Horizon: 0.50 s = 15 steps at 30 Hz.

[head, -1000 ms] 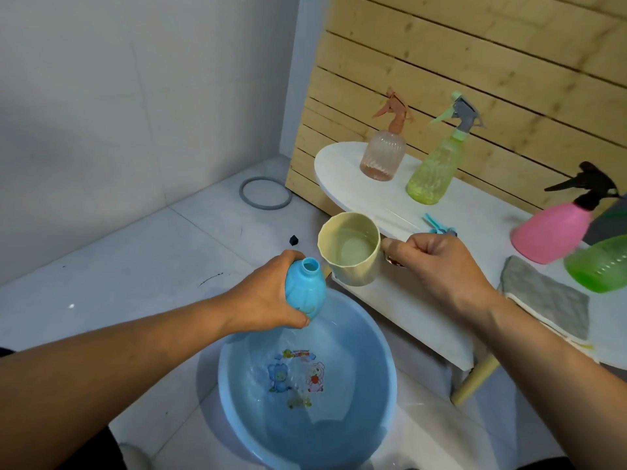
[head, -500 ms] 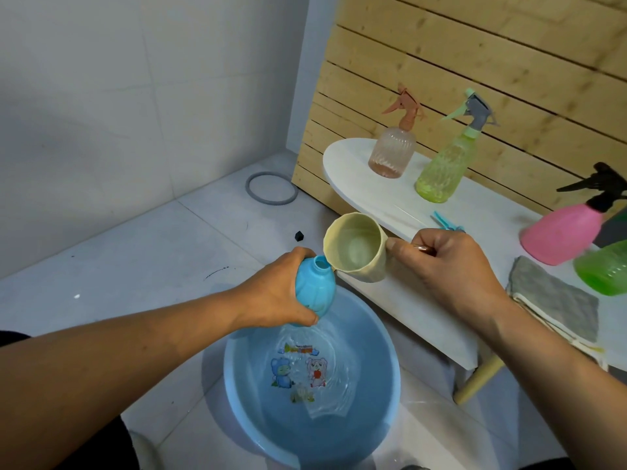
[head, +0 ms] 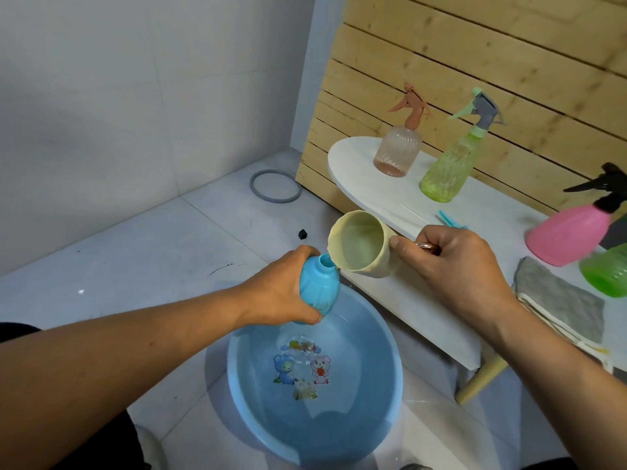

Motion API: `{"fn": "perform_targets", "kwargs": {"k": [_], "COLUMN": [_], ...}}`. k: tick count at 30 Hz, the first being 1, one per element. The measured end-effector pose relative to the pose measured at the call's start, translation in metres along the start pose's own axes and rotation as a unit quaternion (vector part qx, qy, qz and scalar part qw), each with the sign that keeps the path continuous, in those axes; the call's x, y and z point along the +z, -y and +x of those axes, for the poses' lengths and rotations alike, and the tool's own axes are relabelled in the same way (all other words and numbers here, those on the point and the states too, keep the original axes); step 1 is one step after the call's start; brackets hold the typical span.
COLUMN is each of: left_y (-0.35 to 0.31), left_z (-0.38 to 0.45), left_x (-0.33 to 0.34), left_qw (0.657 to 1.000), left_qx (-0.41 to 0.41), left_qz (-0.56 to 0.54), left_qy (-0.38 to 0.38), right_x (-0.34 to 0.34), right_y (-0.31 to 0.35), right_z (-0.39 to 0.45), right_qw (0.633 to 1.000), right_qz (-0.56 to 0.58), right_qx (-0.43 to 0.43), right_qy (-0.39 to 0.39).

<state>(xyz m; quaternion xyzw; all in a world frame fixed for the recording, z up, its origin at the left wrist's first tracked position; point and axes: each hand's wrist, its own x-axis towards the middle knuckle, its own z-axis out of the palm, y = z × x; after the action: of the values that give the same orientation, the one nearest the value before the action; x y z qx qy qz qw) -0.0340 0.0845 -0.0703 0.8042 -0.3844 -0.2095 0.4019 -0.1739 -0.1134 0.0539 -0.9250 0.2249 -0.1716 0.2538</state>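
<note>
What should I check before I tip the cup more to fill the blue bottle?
1. Bottle uncapped, mouth up: ok.
2. Left hand grips the bottle round its body: ok.
3. Right hand holds the cup by its handle: ok.
4. Cup lip over the bottle mouth: ok, the lip sits right at the opening.
5. Basin below the bottle to catch spills: ok.
6. Room left inside the bottle: cannot tell, its wall is opaque.
</note>
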Motion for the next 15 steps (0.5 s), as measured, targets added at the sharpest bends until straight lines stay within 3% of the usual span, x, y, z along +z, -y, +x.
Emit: {"fn": "perform_targets", "kwargs": {"k": [15], "left_y": [-0.0006], "left_z": [-0.0004], "left_x": [-0.0002], "left_qw": [1.000], "left_qx": [0.005], "left_qz": [0.007], "left_qy": [-0.004], "right_x": [-0.0004], "right_y": [0.0058], "right_z": [-0.0021], "right_qw": [1.000], "right_qz": [-0.020], "right_qx": [-0.011], "right_qy": [-0.019]}}
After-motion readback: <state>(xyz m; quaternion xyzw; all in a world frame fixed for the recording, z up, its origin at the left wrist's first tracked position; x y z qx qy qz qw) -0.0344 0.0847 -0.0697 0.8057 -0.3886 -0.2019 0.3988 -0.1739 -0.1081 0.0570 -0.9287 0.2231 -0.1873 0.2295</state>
